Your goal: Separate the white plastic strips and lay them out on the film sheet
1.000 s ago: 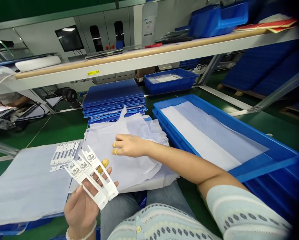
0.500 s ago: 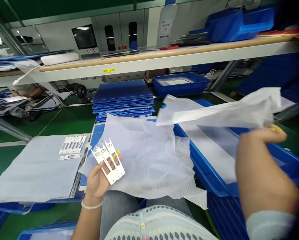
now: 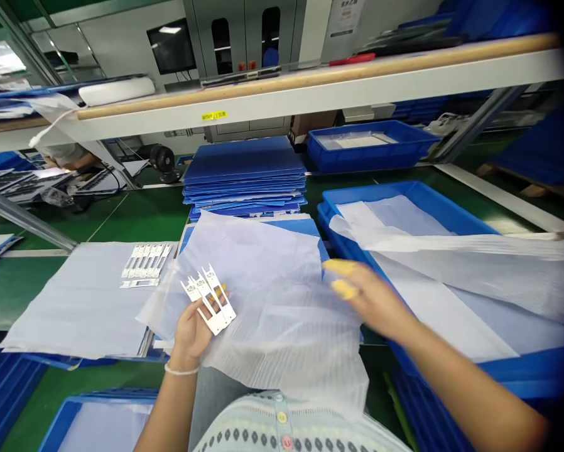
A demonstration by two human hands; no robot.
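White parts (image 3: 220, 321), approx. 3, sit in the L hand (image 3: 191, 334), gripped thumb-to-fingers above the thin sheet (image 3: 272, 282). R hand (image 3: 379, 298), blurred, is part-open by the sheet's R edge, nothing visible in it; can't tell if touching. Step's prob. sheet handling; next move likely needs a light edge pinch. Blue tray (image 3: 458, 226) lies to R.

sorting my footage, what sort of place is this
Probably a factory workshop: matching white parts lie in a row, a blue bin holds white sheets, and blue boards are stacked high.
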